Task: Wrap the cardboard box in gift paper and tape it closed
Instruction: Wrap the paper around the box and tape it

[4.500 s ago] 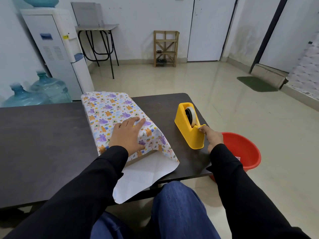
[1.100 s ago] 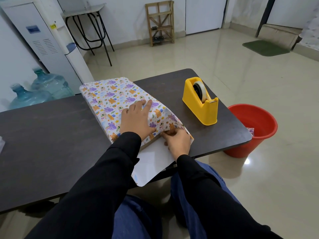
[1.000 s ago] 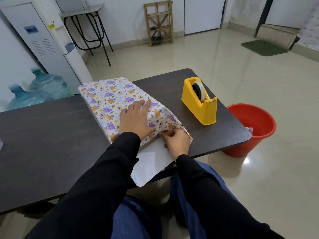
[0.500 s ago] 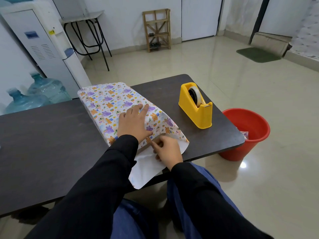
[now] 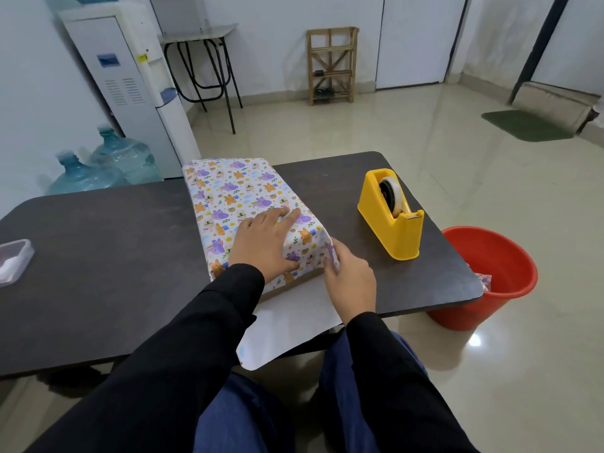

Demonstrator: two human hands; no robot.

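Observation:
The box [image 5: 235,191], covered in white gift paper with purple and orange animal prints, lies on the dark table [image 5: 98,256]. My left hand [image 5: 261,246] rests flat on its top near the close end. My right hand [image 5: 351,282] presses the paper against the box's near right corner with fairly straight fingers. A loose flap of the paper [image 5: 294,322], white side up, sticks out toward me over the table's front edge. The yellow tape dispenser [image 5: 392,223] with its roll stands to the right of the box, untouched.
A red bucket [image 5: 510,256] with paper scraps stands on the floor by the table's right end. A small clear plastic container [image 5: 13,259] sits at the table's left edge. A water dispenser [image 5: 130,76] and blue water bottles [image 5: 108,161] stand behind the table.
My right hand left the tape dispenser, came to the box's near end, and has now shifted to the right corner, pushing the paper's side in. My left hand stays flat on top.

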